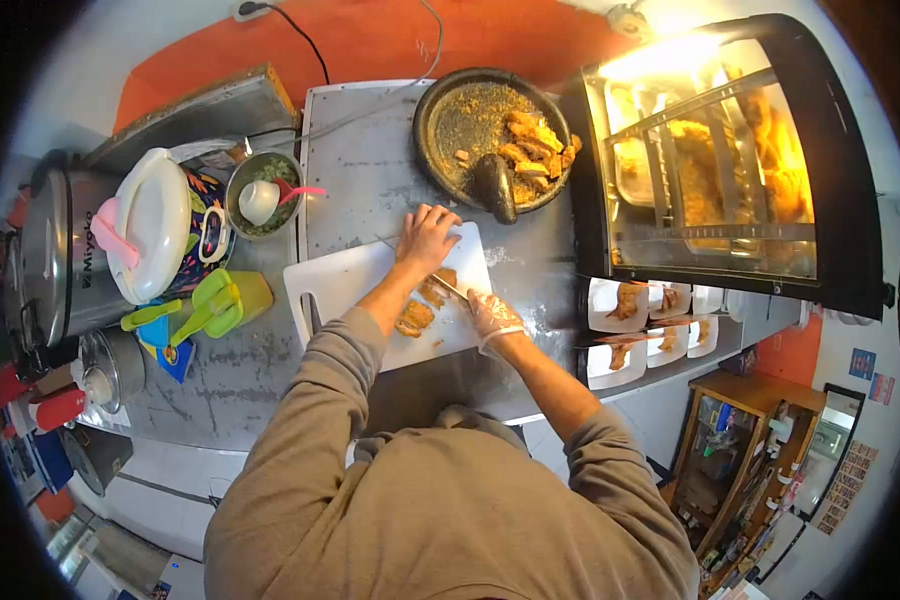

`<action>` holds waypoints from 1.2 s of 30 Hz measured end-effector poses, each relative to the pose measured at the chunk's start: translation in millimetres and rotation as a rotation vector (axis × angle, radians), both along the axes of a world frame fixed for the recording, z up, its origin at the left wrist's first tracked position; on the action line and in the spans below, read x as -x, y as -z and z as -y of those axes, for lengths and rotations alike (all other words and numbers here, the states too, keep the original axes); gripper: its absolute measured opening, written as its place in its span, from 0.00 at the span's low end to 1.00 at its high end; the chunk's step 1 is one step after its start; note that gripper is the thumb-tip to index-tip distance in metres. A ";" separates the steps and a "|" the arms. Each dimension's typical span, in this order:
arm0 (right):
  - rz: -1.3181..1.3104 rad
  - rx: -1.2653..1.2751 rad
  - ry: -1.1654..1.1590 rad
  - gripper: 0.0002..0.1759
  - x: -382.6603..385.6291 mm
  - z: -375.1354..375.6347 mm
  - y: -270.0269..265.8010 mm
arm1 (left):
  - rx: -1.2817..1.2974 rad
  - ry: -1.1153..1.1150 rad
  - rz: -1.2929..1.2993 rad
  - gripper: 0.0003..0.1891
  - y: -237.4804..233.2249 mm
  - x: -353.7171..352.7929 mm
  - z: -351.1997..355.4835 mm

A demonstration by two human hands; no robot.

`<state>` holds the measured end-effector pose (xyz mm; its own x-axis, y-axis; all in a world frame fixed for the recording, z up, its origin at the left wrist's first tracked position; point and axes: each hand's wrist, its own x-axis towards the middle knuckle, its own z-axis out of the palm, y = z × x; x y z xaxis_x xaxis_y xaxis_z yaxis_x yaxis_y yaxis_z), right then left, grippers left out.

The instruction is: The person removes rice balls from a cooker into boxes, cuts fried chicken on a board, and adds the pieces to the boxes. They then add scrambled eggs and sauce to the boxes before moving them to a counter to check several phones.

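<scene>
A knife (450, 288) lies across the white cutting board (345, 285), its handle end in my right hand (495, 318), which wears a clear plastic glove and is closed. My bare left hand (428, 238) rests over the blade near the board's far edge, fingers stretched out. The blade's thin tip shows just left of that hand. Browned, crusty food pieces (414, 320) sit on the board below the knife, partly hidden by it. Beyond the board stands a dark stone mortar (440, 120) with more browned pieces (538, 145) and a stone pestle (494, 188) in it.
At right is a lit glass display case (710, 160), with white trays of food (618, 305) beneath it. Left of me stand a metal bowl of green sauce (255, 215), a green pitcher (232, 300), a white-lidded pot (160, 225) and a large steel cooker (85, 250).
</scene>
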<state>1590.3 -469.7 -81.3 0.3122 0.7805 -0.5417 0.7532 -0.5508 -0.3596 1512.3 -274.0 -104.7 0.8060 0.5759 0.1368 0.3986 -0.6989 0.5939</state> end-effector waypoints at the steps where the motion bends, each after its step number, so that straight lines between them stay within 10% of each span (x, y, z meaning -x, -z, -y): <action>1: 0.009 -0.015 -0.003 0.15 -5.8 -1.7 -4.6 | -0.015 -0.003 0.009 0.15 -1.3 -0.2 -3.2; 4: 0.145 0.079 -0.134 0.16 -19.7 -20.6 -59.4 | -0.016 -0.168 0.417 0.12 -27.2 9.2 -10.4; 13: 0.338 -0.531 -0.187 0.33 24.7 -36.3 -39.7 | -0.117 -0.412 0.295 0.10 -70.8 209.9 69.7; 19: 0.107 -0.236 -0.247 0.24 98.1 -39.4 -40.3 | -0.148 -0.647 0.136 0.08 -58.5 304.9 154.4; 26: 0.261 -0.678 -0.521 0.13 120.6 -17.3 55.9 | -0.058 -0.676 0.258 0.09 -40.6 279.8 188.8; 33: -0.330 -0.809 0.317 0.17 45.1 14.7 -12.2 | -0.059 -0.639 0.333 0.08 -60.3 226.0 187.1; 35: -1.169 -0.611 0.814 0.19 -2.2 56.0 -63.1 | -0.077 -0.620 0.309 0.09 -66.2 214.0 191.7; 36: -1.031 -0.731 0.827 0.20 -33.4 76.9 -72.2 | -0.030 -0.660 0.265 0.10 -74.2 205.5 199.1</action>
<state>1623.7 -546.6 -9.1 0.5221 0.7669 -0.3731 -0.4161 -0.1528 -0.8964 1306.8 -473.1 -30.5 0.2273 0.9255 0.3030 0.5890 -0.3784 0.7141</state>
